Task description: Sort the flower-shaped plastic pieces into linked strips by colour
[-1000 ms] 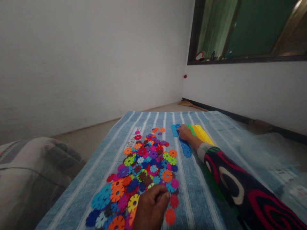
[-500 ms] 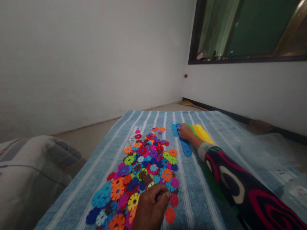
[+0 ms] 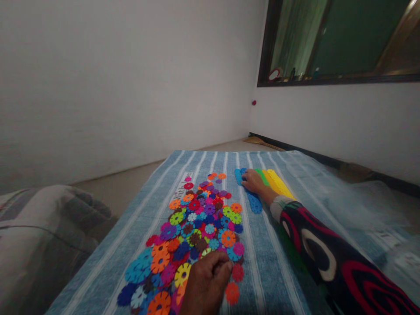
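Observation:
My right hand (image 3: 257, 183) reaches far forward, fingers bent down over the rows of blue notched plastic discs (image 3: 253, 202). Its fingertips lie at the upper part of the blue rows, and whatever they pinch is hidden. Just right of that hand run a green row (image 3: 261, 175) and a yellow row (image 3: 278, 183) of the same discs. My left hand (image 3: 208, 280) is closed near the front, thumb against the curled fingers, over the lower edge of a loose heap of many-coloured notched discs (image 3: 197, 227). What it holds, if anything, does not show.
A blue-and-white striped cloth (image 3: 157, 192) covers the table. Clear plastic bags (image 3: 357, 210) lie along its right side. At the left stands a cloth-covered bulk (image 3: 42, 236) below table level. Two walls meet behind, with a dark-framed window (image 3: 344, 39) at the right.
Both hands stay nearly where they were; the right fingers shift only slightly over the blue rows. The view tilts a little.

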A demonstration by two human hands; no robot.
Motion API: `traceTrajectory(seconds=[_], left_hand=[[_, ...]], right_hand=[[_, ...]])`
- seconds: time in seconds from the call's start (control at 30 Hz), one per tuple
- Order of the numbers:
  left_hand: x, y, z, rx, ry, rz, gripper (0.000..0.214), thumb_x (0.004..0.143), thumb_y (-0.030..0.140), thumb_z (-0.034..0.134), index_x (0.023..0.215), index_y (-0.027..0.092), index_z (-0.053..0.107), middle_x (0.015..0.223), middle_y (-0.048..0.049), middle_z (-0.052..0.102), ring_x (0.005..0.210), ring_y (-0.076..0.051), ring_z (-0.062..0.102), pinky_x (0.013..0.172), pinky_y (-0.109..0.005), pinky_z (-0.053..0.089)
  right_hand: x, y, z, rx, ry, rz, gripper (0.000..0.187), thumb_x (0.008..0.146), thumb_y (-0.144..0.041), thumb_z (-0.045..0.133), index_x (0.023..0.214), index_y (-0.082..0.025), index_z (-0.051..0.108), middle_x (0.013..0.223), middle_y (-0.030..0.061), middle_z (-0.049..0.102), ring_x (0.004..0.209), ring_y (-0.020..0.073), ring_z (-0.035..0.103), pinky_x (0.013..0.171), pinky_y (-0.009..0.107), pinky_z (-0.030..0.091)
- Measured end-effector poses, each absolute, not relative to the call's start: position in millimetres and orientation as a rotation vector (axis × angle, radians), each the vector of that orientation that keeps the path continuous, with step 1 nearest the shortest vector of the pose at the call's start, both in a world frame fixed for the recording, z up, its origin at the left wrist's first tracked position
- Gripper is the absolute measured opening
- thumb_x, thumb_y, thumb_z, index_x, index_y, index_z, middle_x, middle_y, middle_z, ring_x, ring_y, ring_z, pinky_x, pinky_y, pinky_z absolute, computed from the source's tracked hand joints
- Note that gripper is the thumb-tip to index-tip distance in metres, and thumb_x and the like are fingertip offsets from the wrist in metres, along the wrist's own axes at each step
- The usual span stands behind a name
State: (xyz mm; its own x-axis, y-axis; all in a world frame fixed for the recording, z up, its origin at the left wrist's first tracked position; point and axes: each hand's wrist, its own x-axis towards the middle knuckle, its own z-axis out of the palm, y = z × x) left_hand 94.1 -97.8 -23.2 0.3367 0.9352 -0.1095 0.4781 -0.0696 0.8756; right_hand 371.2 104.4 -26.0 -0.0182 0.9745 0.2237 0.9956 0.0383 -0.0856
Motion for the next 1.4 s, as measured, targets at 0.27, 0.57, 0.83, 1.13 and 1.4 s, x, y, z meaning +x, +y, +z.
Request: traceTrajectory(seconds=[0.27, 0.57, 0.83, 1.13, 1.4], left_hand=[[98.5, -98.3, -15.6, 1.685, 1.313, 0.630, 0.027, 0.078, 0.039, 0.050, 0.066, 0.019, 0.065, 0.064, -0.0010, 0.058, 0.066, -0.018, 0.054, 0.061, -0.026, 0.039], [81.8, -84.9, -7.0, 1.799, 1.398, 0.848, 0.031, 0.078, 0.044, 0.051, 0.064, 0.022, 0.068, 0.067, -0.0021, 0.069, 0.067, -0.020, 0.062, 0.066, -0.030, 0.047], [43.7, -57.0, -6.4, 1.754, 1.618, 1.095, 0.031, 0.069, 0.048, 0.054, 0.073, 0.023, 0.073, 0.067, 0.0004, 0.072, 0.066, -0.021, 0.066, 0.065, -0.030, 0.050], [0.7, -44.0, -9.2, 1.539, 1.945, 1.269, 0.029, 0.069, 0.041, 0.054, 0.075, 0.020, 0.073, 0.073, -0.0018, 0.074, 0.074, -0.022, 0.068, 0.068, -0.028, 0.049], [-11.7, -43.2, -13.6, 1.649, 2.101, 0.996, 0.025, 0.073, 0.035, 0.053, 0.072, 0.018, 0.072, 0.068, -0.0052, 0.072, 0.073, -0.021, 0.067, 0.063, -0.029, 0.043]], right_hand=[[370.2, 101.6, -18.5, -2.016, -1.943, -0.102, 0.028, 0.090, -0.022, 0.053, 0.110, -0.014, 0.072, 0.117, 0.0134, 0.067, 0.113, 0.0237, 0.057, 0.098, 0.030, 0.039], [314.6, 30.4, -11.8, -1.849, -1.964, 0.015, 0.028, 0.089, -0.020, 0.055, 0.112, -0.018, 0.072, 0.115, 0.0092, 0.070, 0.109, 0.0199, 0.061, 0.094, 0.027, 0.043], [270.5, -62.5, -47.1, -1.684, -1.840, 0.188, 0.024, 0.085, -0.015, 0.054, 0.103, -0.016, 0.070, 0.107, 0.0103, 0.070, 0.106, 0.0225, 0.060, 0.095, 0.033, 0.045], [278.1, -104.6, -84.5, -1.516, -1.575, 0.155, 0.030, 0.084, -0.020, 0.050, 0.106, -0.014, 0.068, 0.111, 0.0154, 0.068, 0.107, 0.0253, 0.061, 0.098, 0.040, 0.048], [285.7, -108.0, -91.7, -1.509, -1.615, 0.147, 0.029, 0.085, -0.028, 0.049, 0.101, -0.016, 0.069, 0.107, 0.0138, 0.070, 0.104, 0.0263, 0.062, 0.095, 0.043, 0.049]])
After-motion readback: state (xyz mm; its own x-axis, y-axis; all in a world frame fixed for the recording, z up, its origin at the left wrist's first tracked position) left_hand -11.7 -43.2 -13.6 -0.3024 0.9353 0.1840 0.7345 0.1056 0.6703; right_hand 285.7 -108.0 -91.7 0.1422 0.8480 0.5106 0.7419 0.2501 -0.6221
